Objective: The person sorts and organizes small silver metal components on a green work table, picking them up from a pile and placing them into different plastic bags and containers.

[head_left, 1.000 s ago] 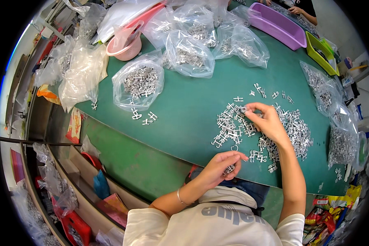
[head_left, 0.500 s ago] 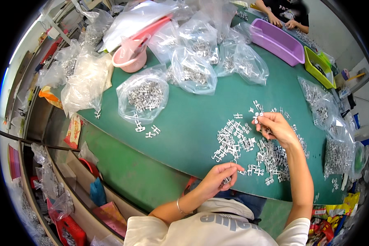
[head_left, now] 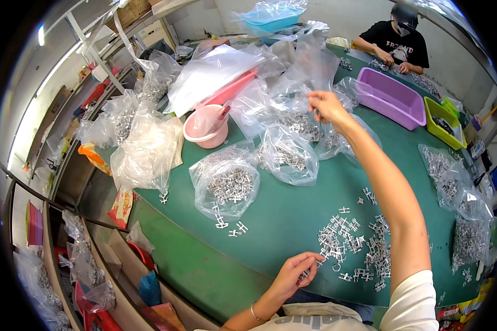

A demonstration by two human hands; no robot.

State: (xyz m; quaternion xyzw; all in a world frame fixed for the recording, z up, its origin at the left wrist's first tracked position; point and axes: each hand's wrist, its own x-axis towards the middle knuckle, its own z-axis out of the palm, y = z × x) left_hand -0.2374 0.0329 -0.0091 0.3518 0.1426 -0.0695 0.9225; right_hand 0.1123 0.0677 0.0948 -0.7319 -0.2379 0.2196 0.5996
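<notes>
My left hand is curled near the front edge of the green table, with a few small silver metal pieces in its fingers. Its forefinger reaches toward a loose pile of similar H-shaped metal pieces. My right arm stretches far forward over the table. At its end my right hand is closed in a pinch above the clear plastic bags; what its fingertips hold is too small to make out. Below it lies an open bag of metal pieces, and nearer to me stands another filled bag.
A bag of metal pieces and a pink bucket stand on the left. A purple basin and a green basket sit at the far right. Filled bags line the right edge. Across the table a person handles metal pieces.
My right hand has moved from above the loose pile forward and left to the bags. The view has shifted, showing more of the far side. My left hand stays curled by the table edge.
</notes>
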